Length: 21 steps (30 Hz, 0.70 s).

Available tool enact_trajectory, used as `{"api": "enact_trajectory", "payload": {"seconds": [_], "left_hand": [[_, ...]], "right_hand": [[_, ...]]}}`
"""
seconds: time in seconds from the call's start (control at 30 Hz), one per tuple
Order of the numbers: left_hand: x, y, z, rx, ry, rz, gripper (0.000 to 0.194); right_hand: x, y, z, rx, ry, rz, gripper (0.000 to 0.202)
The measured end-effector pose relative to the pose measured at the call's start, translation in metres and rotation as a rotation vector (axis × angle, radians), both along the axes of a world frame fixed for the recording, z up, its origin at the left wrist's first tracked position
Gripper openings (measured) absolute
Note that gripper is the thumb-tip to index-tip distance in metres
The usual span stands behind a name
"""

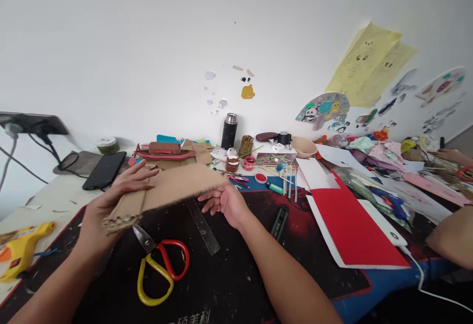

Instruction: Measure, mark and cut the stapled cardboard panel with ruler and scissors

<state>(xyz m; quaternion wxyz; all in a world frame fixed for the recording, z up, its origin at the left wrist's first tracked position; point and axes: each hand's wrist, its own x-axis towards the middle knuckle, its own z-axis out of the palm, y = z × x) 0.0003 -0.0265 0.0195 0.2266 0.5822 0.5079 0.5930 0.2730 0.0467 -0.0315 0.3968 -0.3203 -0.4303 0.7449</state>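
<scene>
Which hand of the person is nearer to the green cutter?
Right. The right hand is left of the cutter, not touching it; the left hand is farther left, holding the cardboard.

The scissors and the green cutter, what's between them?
Head view: a clear strip on the black mat, and the right forearm above the mat.

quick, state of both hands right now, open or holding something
Left hand: closed, holding the brown cardboard.
Right hand: loosely curled by the cardboard's right end; grip cannot be told.
</scene>
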Motion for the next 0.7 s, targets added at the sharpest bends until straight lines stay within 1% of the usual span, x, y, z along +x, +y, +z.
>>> {"api": "enact_trajectory", "payload": {"seconds": [0.07,0.1,0.17,0.2,0.23,0.27,0.37,0.4,0.47,0.53,0.63,0.7], "left_hand": [[-0.003,0.006,-0.009,0.105,0.138,-0.060,0.018],[-0.003,0.009,-0.012,0.110,0.187,-0.078,0.011],[-0.002,0.014,-0.015,0.110,0.267,-0.110,0.019],[0.000,0.016,-0.016,0.098,0.291,-0.117,0.019],[0.002,0.017,-0.017,0.075,0.288,-0.110,0.015],[0.003,0.018,-0.017,0.034,0.232,-0.089,0.021],[0.006,0.021,-0.020,-0.142,-0.107,-0.005,0.078],[0.005,0.022,-0.022,-0.199,-0.205,0.006,0.089],[0.004,0.022,-0.024,-0.304,-0.292,-0.012,0.096],[0.004,0.021,-0.024,-0.407,-0.299,-0.068,0.094],[0.009,0.019,-0.023,-0.550,-0.278,-0.162,0.074],[0.013,0.017,-0.021,-0.623,-0.306,-0.173,0.062]], "right_hand": [[0.001,0.001,0.000,-0.028,0.041,0.000,0.090],[0.002,0.001,-0.001,-0.041,0.058,-0.018,0.087],[0.003,0.001,-0.002,-0.055,0.065,-0.060,0.078],[0.003,0.001,-0.002,-0.055,0.051,-0.078,0.073],[0.004,0.001,-0.003,-0.051,0.033,-0.093,0.069],[0.004,0.001,-0.003,-0.042,0.016,-0.107,0.066],[0.003,0.001,-0.002,0.014,-0.008,-0.160,0.062],[0.003,0.001,-0.002,0.044,-0.011,-0.182,0.061],[0.003,0.001,-0.002,0.105,-0.033,-0.212,0.058],[0.002,0.001,-0.002,0.157,-0.070,-0.230,0.057],[0.001,0.001,-0.003,0.197,-0.110,-0.245,0.056],[0.001,0.001,-0.005,0.208,-0.122,-0.253,0.055]]}}
